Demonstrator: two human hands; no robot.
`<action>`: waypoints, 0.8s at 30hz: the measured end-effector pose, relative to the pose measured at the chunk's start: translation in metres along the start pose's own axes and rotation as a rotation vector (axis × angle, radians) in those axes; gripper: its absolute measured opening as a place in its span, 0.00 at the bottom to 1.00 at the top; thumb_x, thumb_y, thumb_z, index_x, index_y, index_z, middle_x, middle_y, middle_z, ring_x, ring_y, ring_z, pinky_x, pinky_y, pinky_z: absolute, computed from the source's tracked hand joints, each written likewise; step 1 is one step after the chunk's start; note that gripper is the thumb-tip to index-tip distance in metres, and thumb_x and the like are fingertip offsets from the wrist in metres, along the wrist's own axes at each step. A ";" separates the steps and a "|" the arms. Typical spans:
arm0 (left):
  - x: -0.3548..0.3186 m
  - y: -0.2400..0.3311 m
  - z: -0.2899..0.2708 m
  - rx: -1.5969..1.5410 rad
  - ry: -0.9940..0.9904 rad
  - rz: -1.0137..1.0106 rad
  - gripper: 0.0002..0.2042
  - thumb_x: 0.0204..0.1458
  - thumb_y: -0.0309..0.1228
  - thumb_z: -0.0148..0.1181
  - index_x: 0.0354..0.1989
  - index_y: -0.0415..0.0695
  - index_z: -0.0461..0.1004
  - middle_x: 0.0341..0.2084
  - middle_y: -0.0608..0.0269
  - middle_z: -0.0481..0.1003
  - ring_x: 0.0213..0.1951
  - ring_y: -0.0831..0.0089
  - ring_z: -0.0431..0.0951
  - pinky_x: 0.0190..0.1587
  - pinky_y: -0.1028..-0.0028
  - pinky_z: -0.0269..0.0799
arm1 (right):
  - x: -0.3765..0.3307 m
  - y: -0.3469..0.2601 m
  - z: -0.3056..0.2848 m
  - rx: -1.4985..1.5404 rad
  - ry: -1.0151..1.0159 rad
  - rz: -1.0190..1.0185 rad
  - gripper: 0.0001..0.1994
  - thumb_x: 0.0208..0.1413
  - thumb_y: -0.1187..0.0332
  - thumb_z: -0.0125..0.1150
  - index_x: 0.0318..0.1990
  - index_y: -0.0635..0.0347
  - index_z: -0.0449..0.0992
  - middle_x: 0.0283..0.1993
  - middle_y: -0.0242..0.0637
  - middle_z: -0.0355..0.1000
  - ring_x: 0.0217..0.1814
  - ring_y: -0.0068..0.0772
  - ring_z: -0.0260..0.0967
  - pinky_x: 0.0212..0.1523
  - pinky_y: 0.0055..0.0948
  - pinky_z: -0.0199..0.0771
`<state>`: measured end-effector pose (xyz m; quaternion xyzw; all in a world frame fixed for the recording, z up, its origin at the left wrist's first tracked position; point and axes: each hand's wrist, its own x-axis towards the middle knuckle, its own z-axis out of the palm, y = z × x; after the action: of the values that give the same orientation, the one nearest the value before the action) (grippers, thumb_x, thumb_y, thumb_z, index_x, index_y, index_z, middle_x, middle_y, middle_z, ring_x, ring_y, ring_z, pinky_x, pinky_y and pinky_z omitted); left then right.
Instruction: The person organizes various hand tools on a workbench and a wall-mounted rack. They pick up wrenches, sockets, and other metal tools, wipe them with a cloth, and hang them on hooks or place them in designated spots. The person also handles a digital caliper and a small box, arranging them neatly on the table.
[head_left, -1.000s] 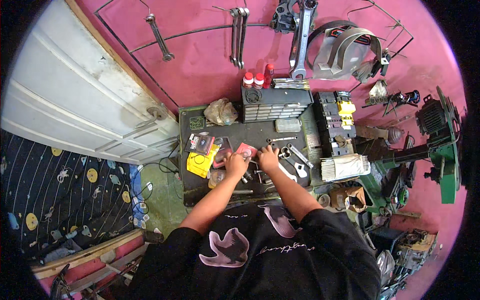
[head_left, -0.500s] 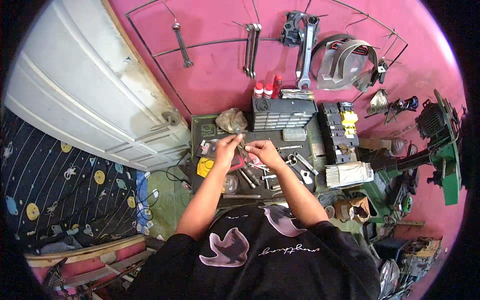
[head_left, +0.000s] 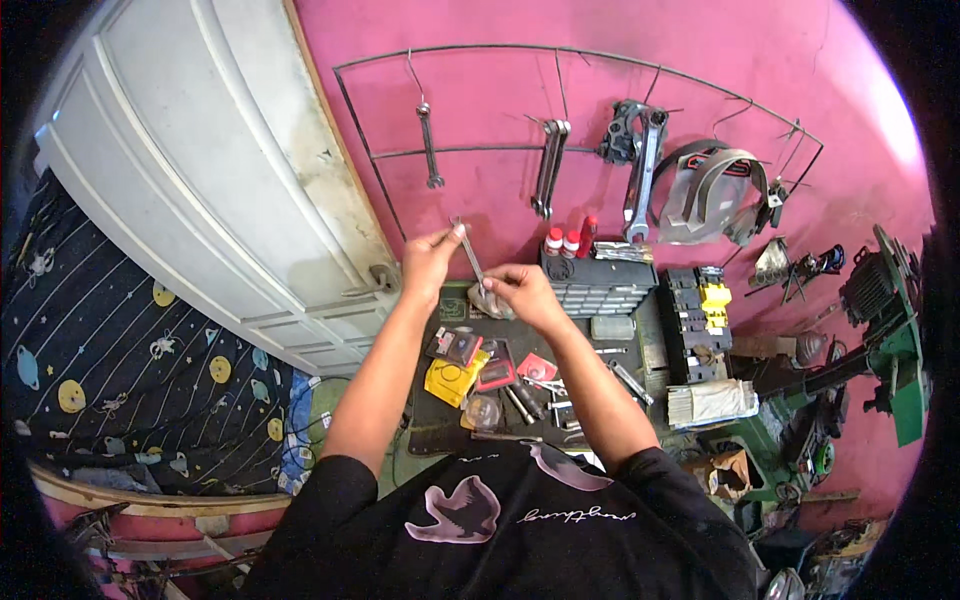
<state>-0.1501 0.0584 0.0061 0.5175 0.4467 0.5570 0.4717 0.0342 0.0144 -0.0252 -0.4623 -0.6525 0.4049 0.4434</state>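
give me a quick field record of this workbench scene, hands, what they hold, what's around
setting: cluttered workbench against a pink wall
left hand: raised, pinching the upper end of a thin metal tool
right hand: at the tool's lower end, also on a crumpled clear bag
wall rack: wire rack with hanging wrenches
also hanging: welding mask
on bench: drawer box, yellow packet, red-capped bottles
left of bench: white door
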 end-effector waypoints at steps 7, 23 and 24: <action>0.085 0.091 0.001 0.065 0.109 0.176 0.14 0.58 0.36 0.65 0.43 0.36 0.83 0.33 0.64 0.82 0.38 0.78 0.76 0.45 0.75 0.70 | 0.110 -0.062 -0.007 -0.189 0.164 -0.187 0.13 0.53 0.58 0.67 0.39 0.55 0.85 0.33 0.44 0.81 0.36 0.39 0.80 0.40 0.35 0.76; 0.143 0.078 -0.022 0.118 0.187 0.169 0.14 0.58 0.38 0.64 0.40 0.37 0.84 0.34 0.63 0.82 0.39 0.78 0.76 0.47 0.74 0.69 | 0.153 -0.081 0.031 -0.223 0.214 -0.038 0.11 0.55 0.63 0.66 0.39 0.62 0.84 0.33 0.43 0.81 0.34 0.24 0.77 0.38 0.28 0.75; 0.143 0.076 -0.019 0.116 0.185 0.168 0.14 0.58 0.38 0.65 0.40 0.38 0.84 0.34 0.63 0.82 0.39 0.79 0.76 0.47 0.74 0.69 | 0.155 -0.076 0.031 -0.228 0.221 -0.033 0.11 0.55 0.63 0.66 0.40 0.61 0.84 0.33 0.43 0.81 0.34 0.25 0.78 0.38 0.29 0.75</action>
<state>-0.1769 0.1870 0.1023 0.5260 0.4746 0.6132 0.3494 -0.0413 0.1414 0.0690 -0.5407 -0.6489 0.2676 0.4636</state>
